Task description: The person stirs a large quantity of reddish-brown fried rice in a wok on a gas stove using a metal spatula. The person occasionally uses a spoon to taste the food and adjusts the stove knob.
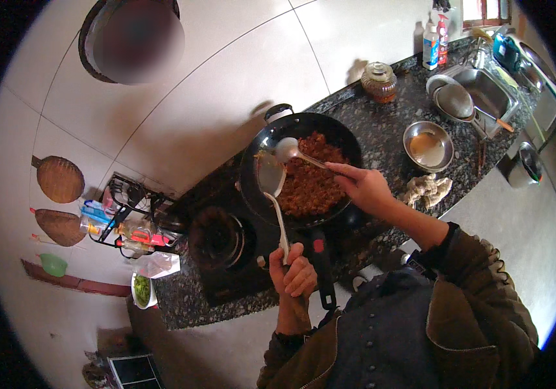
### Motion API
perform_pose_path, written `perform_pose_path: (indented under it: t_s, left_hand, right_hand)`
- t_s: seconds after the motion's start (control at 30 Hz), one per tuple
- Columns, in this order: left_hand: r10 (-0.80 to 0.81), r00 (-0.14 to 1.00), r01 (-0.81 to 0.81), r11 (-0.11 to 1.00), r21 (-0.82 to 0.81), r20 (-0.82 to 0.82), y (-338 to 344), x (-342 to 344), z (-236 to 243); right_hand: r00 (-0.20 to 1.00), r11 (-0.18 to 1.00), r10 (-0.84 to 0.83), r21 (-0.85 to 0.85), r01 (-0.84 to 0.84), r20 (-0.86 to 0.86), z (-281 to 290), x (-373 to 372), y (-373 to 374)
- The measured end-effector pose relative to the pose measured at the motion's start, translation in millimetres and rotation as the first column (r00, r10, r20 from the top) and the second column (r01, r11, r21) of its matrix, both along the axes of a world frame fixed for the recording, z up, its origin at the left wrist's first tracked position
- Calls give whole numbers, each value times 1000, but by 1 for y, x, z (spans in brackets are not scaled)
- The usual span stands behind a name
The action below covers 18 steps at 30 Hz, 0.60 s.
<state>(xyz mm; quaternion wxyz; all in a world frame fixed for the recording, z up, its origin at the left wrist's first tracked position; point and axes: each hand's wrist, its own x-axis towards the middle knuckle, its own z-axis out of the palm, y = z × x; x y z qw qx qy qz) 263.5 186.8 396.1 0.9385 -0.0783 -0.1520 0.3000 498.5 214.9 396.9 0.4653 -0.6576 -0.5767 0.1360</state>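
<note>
A black wok sits on the stove, holding reddish-brown, crumbly food mostly in its right part. My left hand is closed around the pale handle of a metal spatula, whose broad head rests inside the wok's left side. From the right, my right hand reaches over the wok's rim, gripping a metal ladle. The ladle's rounded bowl is close above the spatula's head; whether they touch I cannot tell. Below, the wok's long black handle points toward me, just right of my left hand.
A second burner lies left of the wok. Right are a metal bowl of yellowish liquid, a crumpled cloth, a lidded glass jar and a sink with a strainer. A crowded rack stands far left.
</note>
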Motion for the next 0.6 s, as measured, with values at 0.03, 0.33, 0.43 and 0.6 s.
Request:
perform_pose_path:
  t_s: [0.03, 0.33, 0.43, 0.6]
  left_hand:
    - [-4, 1000, 4, 1000, -16, 7, 0, 2, -1]
    - [-30, 998, 28, 999, 43, 52, 1, 1, 3]
    - [0, 1000, -1, 1000, 15, 12, 3, 3, 2]
    - [-20, 1000, 20, 1000, -11, 14, 0, 4, 0]
  right_hand:
    - [1000, 994, 12, 105, -9, -27, 1, -3, 2]
    - [993, 974, -24, -221, 49, 114, 4, -1, -9]
    - [1000, 991, -18, -132, 19, 13, 3, 2, -6]
    - [990, 995, -26, -90, 38, 136, -1, 1, -1]
